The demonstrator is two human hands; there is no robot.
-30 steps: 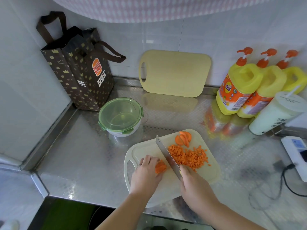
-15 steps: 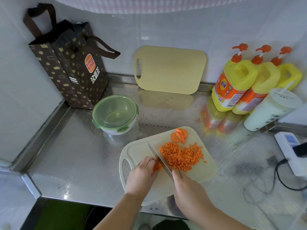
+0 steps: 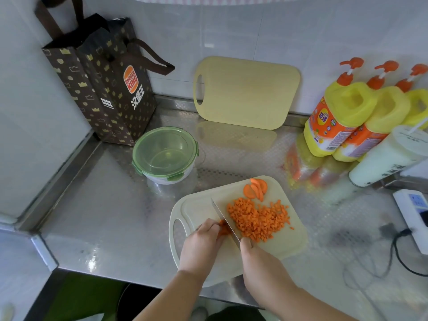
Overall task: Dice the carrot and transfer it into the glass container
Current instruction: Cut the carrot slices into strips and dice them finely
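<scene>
Dicing is under way: a carrot piece (image 3: 222,228) is pinched by the left hand (image 3: 201,245), the knife (image 3: 224,218) gripped by the right hand (image 3: 259,262); next, the lidded glass container (image 3: 165,154) must be opened.

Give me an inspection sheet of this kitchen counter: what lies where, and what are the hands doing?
Surface: steel counter, with a white cutting board near its front edge.
Job's things: diced carrot heaped on that board, carrot slices behind the heap; knife edge down beside it; glass container behind and left of the board, green lid on.
Clutter: paper bag, yellow cutting board leaning on the wall, three pump bottles, white cup.
Hands: left hand holds a carrot piece beside the blade; right hand grips the knife.
Cables: black cable to a white device at right.
Surroundings: tiled wall.
</scene>
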